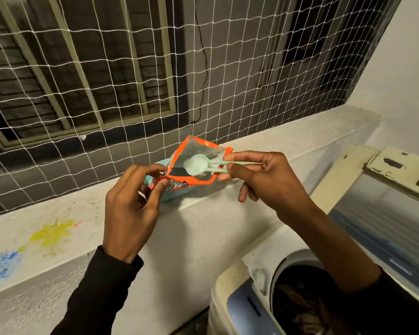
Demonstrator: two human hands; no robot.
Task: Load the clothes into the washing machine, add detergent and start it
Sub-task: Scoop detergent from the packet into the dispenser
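Observation:
An orange and light-blue detergent packet (179,165) stands on the white ledge (58,213), its torn top held wide. My left hand (131,201) pinches the packet's left edge between thumb and fingers. My right hand (259,177) pinches the handle of a pale green scoop (198,164), whose bowl sits in the packet's mouth. The top-loading washing machine (237,301) is at the lower right, its lid (385,213) raised. Dark clothes (300,298) lie inside the drum.
A white net (131,81) covers the opening behind the ledge, with a barred window beyond. Yellow and blue paint stains mark the ledge at left. A white wall rises at the right behind the machine.

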